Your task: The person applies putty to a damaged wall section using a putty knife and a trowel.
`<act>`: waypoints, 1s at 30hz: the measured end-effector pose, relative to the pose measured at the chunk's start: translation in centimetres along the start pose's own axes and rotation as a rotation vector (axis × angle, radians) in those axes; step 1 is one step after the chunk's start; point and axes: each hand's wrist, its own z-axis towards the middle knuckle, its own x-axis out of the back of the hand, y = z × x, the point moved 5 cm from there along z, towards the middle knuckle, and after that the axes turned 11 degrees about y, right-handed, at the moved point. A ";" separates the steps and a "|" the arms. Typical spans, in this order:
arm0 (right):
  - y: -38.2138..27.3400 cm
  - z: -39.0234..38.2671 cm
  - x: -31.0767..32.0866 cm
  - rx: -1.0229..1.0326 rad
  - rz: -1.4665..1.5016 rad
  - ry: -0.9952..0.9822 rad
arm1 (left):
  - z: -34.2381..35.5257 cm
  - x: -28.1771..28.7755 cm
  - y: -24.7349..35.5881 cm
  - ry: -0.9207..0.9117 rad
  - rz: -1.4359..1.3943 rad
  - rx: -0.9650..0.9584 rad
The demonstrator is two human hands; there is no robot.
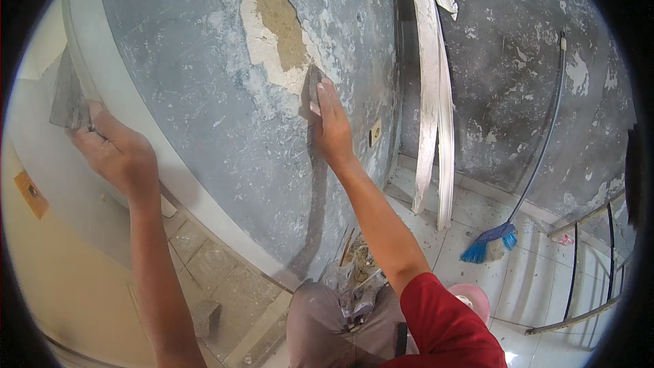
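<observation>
My right hand is closed on a small flat scraper, its edge against the blue-grey wall. The scraper touches the lower end of a bare patch, where tan render shows inside a border of white plaster. My fingers hide most of its handle. Out to the left, beside the white door frame, my left hand grips a flat, dusty grey plate that widens away from the fingers. Its exact kind I cannot make out.
A wall socket sits right of my right hand. Long white strips lean in the corner. A blue broom rests against the dark wall, near a metal-and-wood frame. Rubble lies at the wall's foot by my knees.
</observation>
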 end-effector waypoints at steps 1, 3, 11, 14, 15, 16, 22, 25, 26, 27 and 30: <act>0.1 -0.3 0.1 0.001 -0.001 -0.002 | 0.0 -0.1 0.1 0.000 0.000 0.002; 0.1 -0.8 0.1 0.036 0.001 -0.044 | 0.0 -0.1 0.5 0.027 0.012 -0.034; -1.8 -6.0 2.5 0.049 0.109 -0.192 | 0.0 0.1 0.0 -0.011 0.035 -0.078; -1.4 -5.3 3.3 0.052 0.231 -0.143 | 0.1 0.1 -0.4 -0.015 0.052 -0.081; -0.6 -3.7 3.3 0.021 0.190 -0.089 | 0.2 0.2 -0.5 -0.035 0.089 -0.089; 0.2 -2.3 3.3 -0.011 0.143 -0.037 | 0.0 0.1 -0.1 -0.044 0.088 -0.087; 1.3 1.7 1.3 0.095 0.080 -0.126 | -0.1 0.0 -0.1 0.011 0.000 0.068; -0.1 -0.6 1.5 0.097 0.112 -0.137 | 0.0 0.0 0.2 -0.018 0.045 -0.032; -0.7 -1.5 1.7 0.091 0.141 -0.143 | 0.1 0.1 0.1 -0.023 0.048 -0.012; -1.3 -2.4 2.1 0.091 0.142 -0.142 | 0.2 0.1 0.0 -0.029 0.048 0.007; -3.2 -5.0 3.2 0.075 0.244 -0.201 | 0.3 0.2 0.1 -0.010 0.060 -0.026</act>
